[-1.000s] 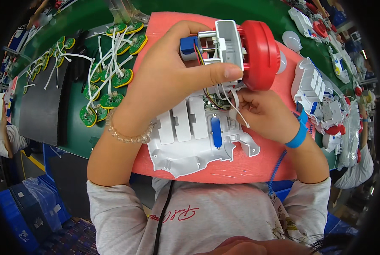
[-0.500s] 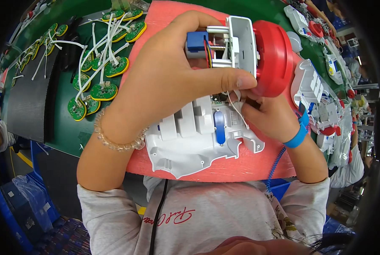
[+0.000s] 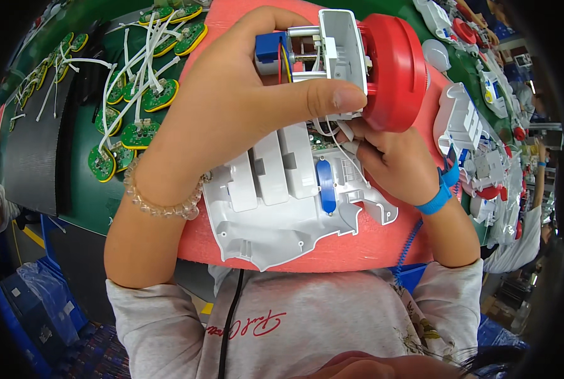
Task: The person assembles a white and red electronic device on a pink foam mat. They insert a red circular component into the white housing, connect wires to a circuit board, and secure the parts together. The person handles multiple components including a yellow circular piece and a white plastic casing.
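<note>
- The left hand (image 3: 244, 104) held the white frame (image 3: 345, 54), thumb flat along its near edge and the other fingers behind it, mostly hidden.
- The frame and the red round housing (image 3: 395, 72) joined to it formed one assembly, its long axis running left to right across the left thumb; the red end pointed right, past the thumb tip.
- The blue block (image 3: 271, 49) stood at the assembly's left end, above the base of that thumb, with thin coloured wires.
- The right hand (image 3: 398, 158) was just below the red housing, fingers narrow and curled beside a thin white cable (image 3: 346, 156); what they pinched, I could not tell.
- Below both hands' fingers lay the white shell (image 3: 263, 230), smooth, ribbed plastic, hollow side up, its jagged edge toward the person.
- A blue strip (image 3: 325, 186), rounded at both ends, sat in it, lower left of the right fingers.
- Soft-looking pink foam (image 3: 389, 243) showed between the shell's right edge and the right wrist, leaving a narrow margin there.
</note>
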### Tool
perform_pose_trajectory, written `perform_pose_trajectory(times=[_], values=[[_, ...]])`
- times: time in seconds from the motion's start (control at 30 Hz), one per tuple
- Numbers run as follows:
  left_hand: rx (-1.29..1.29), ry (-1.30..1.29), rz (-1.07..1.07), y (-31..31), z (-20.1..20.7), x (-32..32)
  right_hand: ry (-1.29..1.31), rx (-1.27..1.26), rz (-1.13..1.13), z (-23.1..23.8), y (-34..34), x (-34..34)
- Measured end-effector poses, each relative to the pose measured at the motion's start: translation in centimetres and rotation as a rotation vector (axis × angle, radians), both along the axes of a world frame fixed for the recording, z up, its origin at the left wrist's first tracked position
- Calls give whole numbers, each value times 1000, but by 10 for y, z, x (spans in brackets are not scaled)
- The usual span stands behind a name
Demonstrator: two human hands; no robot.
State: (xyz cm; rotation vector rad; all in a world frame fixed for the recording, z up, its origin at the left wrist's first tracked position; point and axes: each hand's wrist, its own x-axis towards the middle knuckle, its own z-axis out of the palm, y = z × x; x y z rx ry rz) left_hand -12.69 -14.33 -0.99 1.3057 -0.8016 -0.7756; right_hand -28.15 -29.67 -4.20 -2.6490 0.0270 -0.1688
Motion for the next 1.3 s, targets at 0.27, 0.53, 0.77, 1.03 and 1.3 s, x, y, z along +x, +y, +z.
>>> perform_pose_trajectory(times=[0.27,0.53,0.77,1.03,1.3], values=[[27,18,-23,-2,1,-3,16,-95,8,-5,0,-3],[67,-87,-30,-4,-9,1,-10,-122,7,-1,3,-5],[43,-58,-20,-5,-8,1,-29,-276,-61,-1,10,-4],[-2,11,-47,-3,-1,-5,-2,-317,-12,-10,7,1],[78,-246,2,-5,-11,-2,58,-207,2,-7,7,2]])
